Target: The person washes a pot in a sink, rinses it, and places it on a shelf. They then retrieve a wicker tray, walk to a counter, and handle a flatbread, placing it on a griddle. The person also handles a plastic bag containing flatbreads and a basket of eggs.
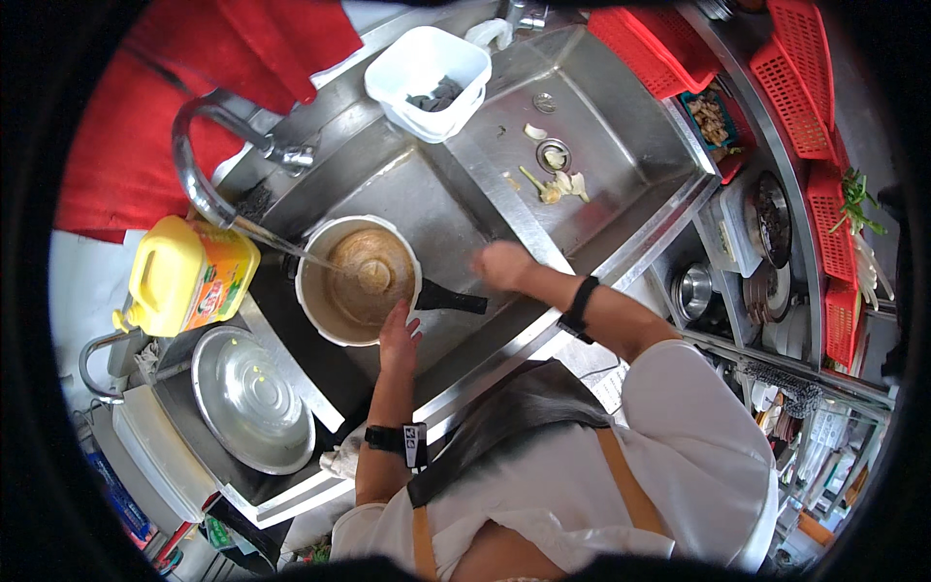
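Note:
A pressure-cooker pot (324, 331) stands in the middle sink basin (444, 211), its black handle (454, 298) pointing right. Water runs into it from a curved chrome faucet (190, 164), and brownish, frothy water (364, 251) covers its bottom. My left hand (398, 342) is at the pot's near rim, fingers apart and gripping nothing; whether it touches the rim is unclear. To the right of the handle, over the same basin, my right hand (505, 267) has its fingers curled. Motion blur hides whether anything is inside it.
Garlic-like peelings and a stalk (556, 185) lie in the right basin (611, 138). A white plastic tub (418, 65) straddles the back of the divider. At left are a yellow oil jug (193, 276) and a large metal bowl (251, 400). Red baskets (654, 51) line the right.

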{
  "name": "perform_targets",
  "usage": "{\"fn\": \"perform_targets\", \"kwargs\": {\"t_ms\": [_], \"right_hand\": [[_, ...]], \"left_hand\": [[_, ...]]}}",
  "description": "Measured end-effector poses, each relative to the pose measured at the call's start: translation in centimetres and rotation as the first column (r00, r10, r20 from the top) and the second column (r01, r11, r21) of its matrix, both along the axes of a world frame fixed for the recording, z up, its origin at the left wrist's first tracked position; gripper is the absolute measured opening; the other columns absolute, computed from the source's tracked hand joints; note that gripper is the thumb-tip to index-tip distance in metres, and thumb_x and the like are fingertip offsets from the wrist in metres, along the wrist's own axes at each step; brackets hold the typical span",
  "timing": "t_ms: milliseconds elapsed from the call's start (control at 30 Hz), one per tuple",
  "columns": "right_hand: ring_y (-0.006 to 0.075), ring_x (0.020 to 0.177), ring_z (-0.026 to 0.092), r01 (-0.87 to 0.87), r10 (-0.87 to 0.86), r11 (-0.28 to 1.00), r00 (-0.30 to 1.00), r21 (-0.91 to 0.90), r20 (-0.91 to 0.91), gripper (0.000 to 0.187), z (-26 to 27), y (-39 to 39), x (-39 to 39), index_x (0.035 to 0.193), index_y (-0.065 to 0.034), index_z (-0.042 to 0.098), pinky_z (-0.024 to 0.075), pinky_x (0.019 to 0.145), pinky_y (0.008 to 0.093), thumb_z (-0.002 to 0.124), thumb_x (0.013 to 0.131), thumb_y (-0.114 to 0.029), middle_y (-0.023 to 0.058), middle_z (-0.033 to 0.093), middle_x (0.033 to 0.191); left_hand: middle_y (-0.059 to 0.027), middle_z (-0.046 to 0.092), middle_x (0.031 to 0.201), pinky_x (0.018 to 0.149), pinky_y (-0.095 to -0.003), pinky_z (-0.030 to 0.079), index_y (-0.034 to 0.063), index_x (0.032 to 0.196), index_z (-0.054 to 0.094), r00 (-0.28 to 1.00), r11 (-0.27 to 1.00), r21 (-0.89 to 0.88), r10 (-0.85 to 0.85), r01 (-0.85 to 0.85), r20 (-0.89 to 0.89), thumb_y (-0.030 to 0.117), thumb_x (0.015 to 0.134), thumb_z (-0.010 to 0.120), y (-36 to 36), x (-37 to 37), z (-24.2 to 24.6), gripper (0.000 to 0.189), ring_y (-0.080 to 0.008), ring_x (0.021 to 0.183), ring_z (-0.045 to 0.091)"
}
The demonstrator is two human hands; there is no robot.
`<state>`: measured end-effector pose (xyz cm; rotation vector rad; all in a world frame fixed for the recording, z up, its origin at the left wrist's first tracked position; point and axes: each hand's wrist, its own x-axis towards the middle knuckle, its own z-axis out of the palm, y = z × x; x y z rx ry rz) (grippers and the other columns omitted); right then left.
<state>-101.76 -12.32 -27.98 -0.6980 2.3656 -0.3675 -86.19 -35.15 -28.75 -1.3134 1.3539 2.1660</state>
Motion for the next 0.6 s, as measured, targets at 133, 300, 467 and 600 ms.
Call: {"fn": "perform_targets", "kwargs": {"t_ms": [133, 300, 467, 600], "right_hand": [[0.0336, 0.094, 0.063, 0.468, -0.484, 0.873, 0.866, -0.137, -0.125, 0.033, 0.4, 10.5, -12.6, 0.107, -0.0108, 0.064, 0.0505, 0.081, 0.0425, 0.062, 0.082, -0.031, 0.0185, 0.065, 0.100], [0.0431, 0.138, 0.020, 0.497, -0.529, 0.756, 0.847, 0.427, -0.049, 0.109, -9.4, 19.5, -20.0, 0.147, -0.0218, 0.021, 0.0366, 0.099, 0.0562, 0.075, 0.062, -0.063, 0.0187, 0.023, 0.150], [0.0499, 0.136, 0.011, 0.592, -0.629, 0.731, 0.778, 0.338, -0.003, 0.099, -15.6, 20.0, -18.6, 0.144, -0.0346, 0.025, 0.0338, 0.091, 0.0708, 0.077, 0.064, -0.059, 0.0154, 0.012, 0.152], [0.0463, 0.125, 0.030, 0.648, -0.639, 0.712, 0.758, 0.271, -0.134, 0.082, -17.3, 19.0, -18.4, 0.135, -0.0239, 0.040, 0.0342, 0.098, 0.0622, 0.078, 0.063, -0.037, 0.0169, 0.040, 0.130]], "left_hand": [[-0.0136, 0.049, 0.135, 0.091, -0.0328, 0.043, 0.0035, 0.140, 0.038, 0.901, 0.858, -0.339, -0.430, 0.387, -0.059, 0.026, 0.090, 0.059, 7.3, -4.7, 1.2, 0.059, -0.0277, 0.107, 0.056], [-0.0308, 0.028, 0.142, 0.108, -0.0457, 0.027, -0.0006, 0.140, 0.033, 0.758, 0.419, -0.878, -0.643, 0.230, -0.108, 0.023, 0.085, 0.064, 20.0, -13.5, 1.3, 0.067, -0.0440, 0.128, 0.034], [-0.0300, 0.011, 0.149, 0.108, -0.0607, 0.013, 0.0014, 0.139, 0.033, 0.726, 0.047, -0.941, -0.649, 0.336, 0.227, 0.024, 0.080, 0.067, 27.5, -19.2, 1.3, 0.072, -0.0532, 0.134, 0.012], [-0.0257, 0.015, 0.149, 0.108, -0.0597, 0.015, 0.0025, 0.135, 0.039, 0.674, 0.020, -0.949, -0.709, 0.316, 0.209, 0.020, 0.080, 0.066, 28.8, -20.4, 0.7, 0.063, -0.0509, 0.135, 0.014]]}}
